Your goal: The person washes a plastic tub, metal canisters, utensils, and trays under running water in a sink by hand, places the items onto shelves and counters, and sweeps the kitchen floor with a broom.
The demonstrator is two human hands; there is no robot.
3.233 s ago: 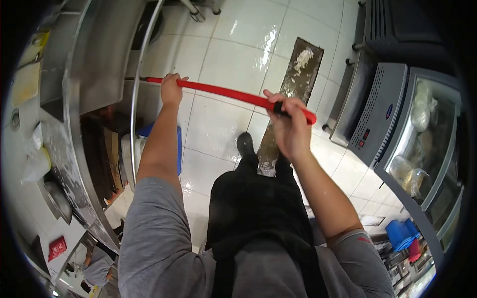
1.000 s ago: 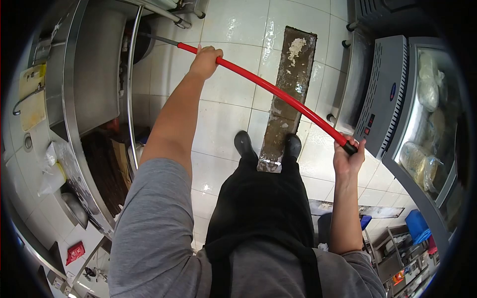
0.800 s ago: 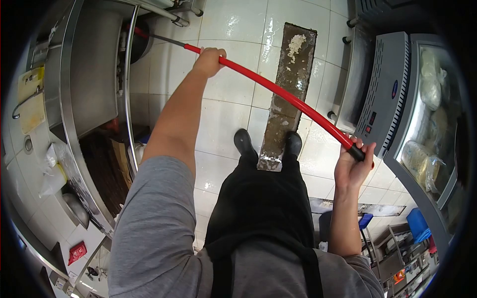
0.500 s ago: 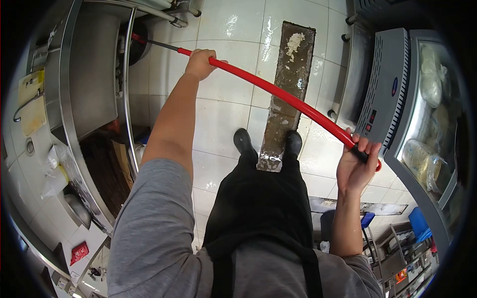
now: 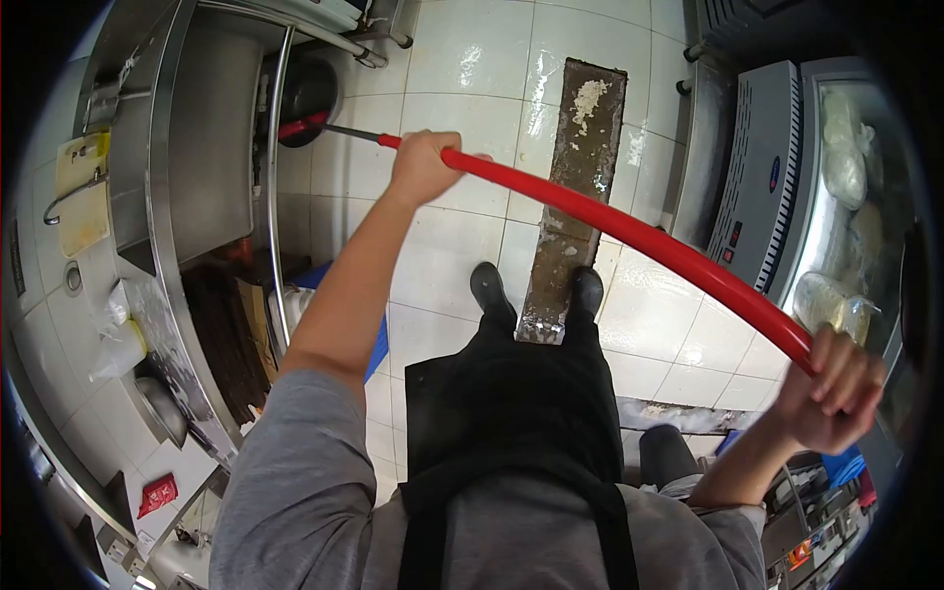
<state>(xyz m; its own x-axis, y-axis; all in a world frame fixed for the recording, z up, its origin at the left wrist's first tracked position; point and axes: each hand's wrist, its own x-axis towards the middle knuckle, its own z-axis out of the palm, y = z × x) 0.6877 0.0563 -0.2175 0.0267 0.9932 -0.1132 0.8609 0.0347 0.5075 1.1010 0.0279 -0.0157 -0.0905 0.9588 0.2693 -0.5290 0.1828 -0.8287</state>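
Note:
A long red pole (image 5: 639, 236) crosses the view from upper left to lower right. Its thin grey far section runs to a red end piece (image 5: 303, 126) beside a dark round tub, under the steel rail. My left hand (image 5: 428, 167) is closed round the pole near where red meets grey. My right hand (image 5: 834, 391) is wrapped about the near end, at the right, hiding the pole's tip. Below the pole, a brown, wet floor channel (image 5: 560, 261) with pale crumbly residue lies between my dark boots.
A steel sink unit (image 5: 211, 147) and upright rail (image 5: 275, 197) stand at the left, with the black tub (image 5: 310, 93) behind. A grey glass-fronted fridge (image 5: 762, 177) is at the right. Wet white tiles (image 5: 462, 128) cover the floor. Blue objects lie low at the right.
My right hand has moved right and downward with the pole's near end. My left hand is slightly lower and farther right. The red end piece has shifted away from the sink, and the view has tilted slightly.

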